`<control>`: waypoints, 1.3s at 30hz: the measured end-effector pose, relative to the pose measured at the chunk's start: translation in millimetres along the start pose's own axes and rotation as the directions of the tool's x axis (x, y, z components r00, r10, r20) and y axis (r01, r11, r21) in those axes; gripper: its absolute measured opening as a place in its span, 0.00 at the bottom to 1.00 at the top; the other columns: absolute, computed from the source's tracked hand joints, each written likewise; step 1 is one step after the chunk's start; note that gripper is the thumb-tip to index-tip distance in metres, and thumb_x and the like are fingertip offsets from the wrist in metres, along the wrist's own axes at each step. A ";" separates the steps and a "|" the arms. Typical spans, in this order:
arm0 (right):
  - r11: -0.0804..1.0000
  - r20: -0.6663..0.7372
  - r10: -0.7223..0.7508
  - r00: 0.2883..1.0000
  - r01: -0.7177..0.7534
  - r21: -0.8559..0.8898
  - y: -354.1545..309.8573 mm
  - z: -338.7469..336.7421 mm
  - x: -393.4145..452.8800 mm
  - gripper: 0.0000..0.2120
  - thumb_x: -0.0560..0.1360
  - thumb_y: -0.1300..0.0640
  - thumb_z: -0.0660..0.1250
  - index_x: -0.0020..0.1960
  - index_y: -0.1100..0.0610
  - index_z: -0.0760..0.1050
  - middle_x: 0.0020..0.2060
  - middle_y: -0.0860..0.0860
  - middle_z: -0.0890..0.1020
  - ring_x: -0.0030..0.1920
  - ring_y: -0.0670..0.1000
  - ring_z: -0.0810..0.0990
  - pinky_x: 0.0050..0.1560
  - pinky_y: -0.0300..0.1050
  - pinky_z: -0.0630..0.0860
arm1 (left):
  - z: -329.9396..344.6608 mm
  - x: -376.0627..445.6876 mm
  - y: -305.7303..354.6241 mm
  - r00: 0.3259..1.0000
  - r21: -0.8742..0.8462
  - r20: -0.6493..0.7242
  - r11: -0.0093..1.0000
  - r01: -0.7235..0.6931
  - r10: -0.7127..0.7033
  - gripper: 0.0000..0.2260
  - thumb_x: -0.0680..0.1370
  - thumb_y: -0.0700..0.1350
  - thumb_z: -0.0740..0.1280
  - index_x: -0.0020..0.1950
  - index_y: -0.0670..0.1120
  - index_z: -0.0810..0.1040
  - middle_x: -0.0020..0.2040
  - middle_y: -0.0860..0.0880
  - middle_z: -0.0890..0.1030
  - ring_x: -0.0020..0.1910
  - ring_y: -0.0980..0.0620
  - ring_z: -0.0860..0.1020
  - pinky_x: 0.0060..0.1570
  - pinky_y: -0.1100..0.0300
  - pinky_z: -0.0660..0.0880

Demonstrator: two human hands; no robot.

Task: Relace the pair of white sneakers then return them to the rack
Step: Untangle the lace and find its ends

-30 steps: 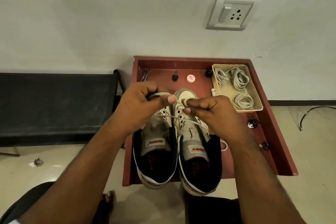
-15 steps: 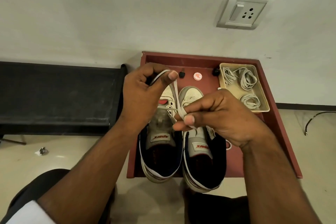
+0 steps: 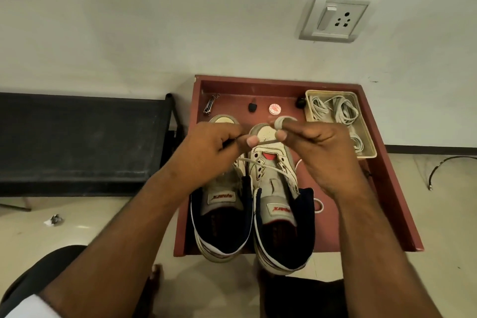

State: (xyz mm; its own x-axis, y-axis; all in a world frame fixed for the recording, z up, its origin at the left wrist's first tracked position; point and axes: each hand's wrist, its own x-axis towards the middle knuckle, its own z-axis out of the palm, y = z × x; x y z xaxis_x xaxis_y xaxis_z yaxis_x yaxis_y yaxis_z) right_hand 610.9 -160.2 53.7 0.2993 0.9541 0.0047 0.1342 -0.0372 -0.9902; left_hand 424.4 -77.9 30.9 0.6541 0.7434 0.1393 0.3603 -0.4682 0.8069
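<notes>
Two white sneakers stand side by side, toes toward the wall, on a red-brown tray (image 3: 382,162) set on the floor; their heels overhang the tray's near edge. The left sneaker (image 3: 222,209) is partly covered at its forefoot by the left hand (image 3: 206,152). The right sneaker (image 3: 278,188) shows open eyelets and a red tongue patch.

A white shoelace (image 3: 265,166) runs across the right sneaker's lower eyelets and rises to both hands. The left hand has its fingers curled, pinching the lace between thumb and forefinger above the sneakers' toes. The right hand (image 3: 320,147) also has its fingers curled on the lace, with a turn of it wrapped round the forefinger tip. A short taut stretch of lace spans between the two hands, directly over the right sneaker's toe.

At the tray's far right a beige basket (image 3: 369,137) holds coiled spare laces (image 3: 343,111). A round red-and-white cap (image 3: 274,108) lies near the tray's far wall. A black bench (image 3: 77,137) stands to the left against the wall.
</notes>
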 end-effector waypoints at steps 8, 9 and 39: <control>0.851 0.314 0.200 0.928 -0.006 -0.526 -15.9 11.0 -1.4 0.08 0.75 0.58 0.72 0.53 0.53 0.84 0.38 0.37 0.84 0.40 0.33 0.80 0.48 0.32 0.74 | -14.6 0.0 3.7 0.984 -0.329 -0.178 0.941 -0.082 0.024 0.12 0.72 0.52 0.73 0.42 0.43 0.84 0.35 0.42 0.82 0.34 0.44 0.80 0.34 0.53 0.78; 0.904 0.370 0.231 0.900 -0.058 -0.423 -21.6 11.9 -4.1 0.08 0.74 0.61 0.72 0.52 0.55 0.84 0.41 0.40 0.86 0.44 0.36 0.82 0.51 0.35 0.77 | -11.7 -0.1 5.4 0.975 -0.332 -0.220 0.938 -0.101 0.027 0.10 0.72 0.50 0.74 0.41 0.44 0.83 0.34 0.45 0.81 0.31 0.50 0.79 0.32 0.62 0.76; 0.784 0.601 0.091 0.794 -0.429 0.448 -24.4 6.8 -14.0 0.14 0.69 0.62 0.69 0.54 0.63 0.82 0.46 0.61 0.85 0.44 0.58 0.86 0.44 0.53 0.83 | 1.2 -0.2 9.2 0.983 -0.550 -0.184 0.830 -0.095 -0.009 0.13 0.74 0.52 0.72 0.42 0.42 0.82 0.34 0.32 0.77 0.28 0.36 0.72 0.27 0.48 0.72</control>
State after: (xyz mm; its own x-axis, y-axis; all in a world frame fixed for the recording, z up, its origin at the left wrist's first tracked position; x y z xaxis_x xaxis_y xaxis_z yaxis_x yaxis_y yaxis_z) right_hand 596.9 -170.6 76.9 -0.3178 0.9327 -0.1705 -0.4463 -0.3059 -0.8410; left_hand 428.4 -83.0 37.6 0.5174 0.8228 0.2351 -0.1292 -0.1965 0.9720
